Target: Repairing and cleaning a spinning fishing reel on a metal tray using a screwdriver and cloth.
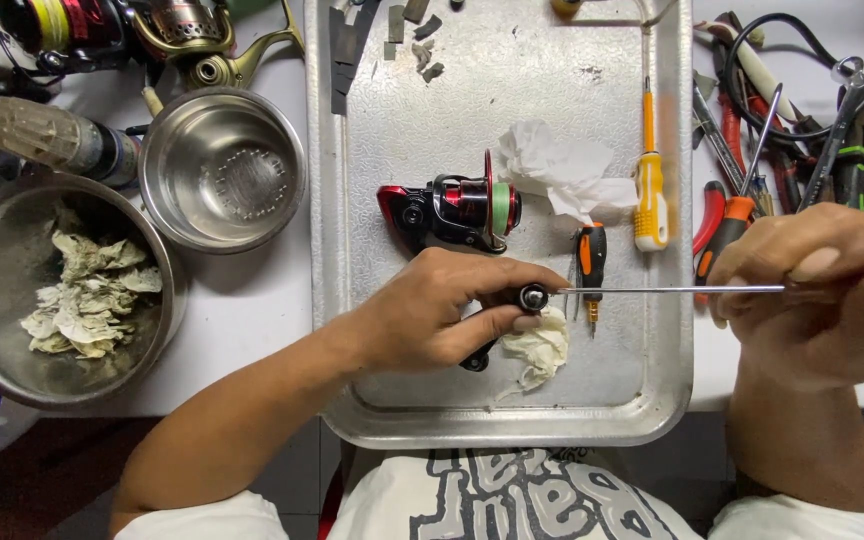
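Left hand [432,315] over the metal tray [472,420], closed around a small black reel part [532,297], pinched between thumb and fingers. Right hand [822,290] at the tray's right edge, closed around the handle end of a long thin metal rod [672,290]. Rod lying level, its tip touching the round end of the black part.

Red and black fishing reel [452,212] lying on the tray just above the left hand, with green line on its spool. White crumpled tissue [562,170] touching the reel on the right. Another crumpled tissue [542,345] under the left fingers. Yellow and orange screwdriver [650,190] and small black and orange screwdriver [590,265] lying on the tray, near the rod.

Left of the tray on the white worktop [242,320]: an empty steel bowl [222,170], and a bigger steel bowl [52,290] full of dirty used tissues. Another reel [152,35], gold and red, at the top left. Heap of pliers and tools [802,130] on the right.

Looks like partway through: one part already off the reel and in hand, many tissues already used. Reel body not taken apart much, as far as can be seen. Cannot tell how much is left.
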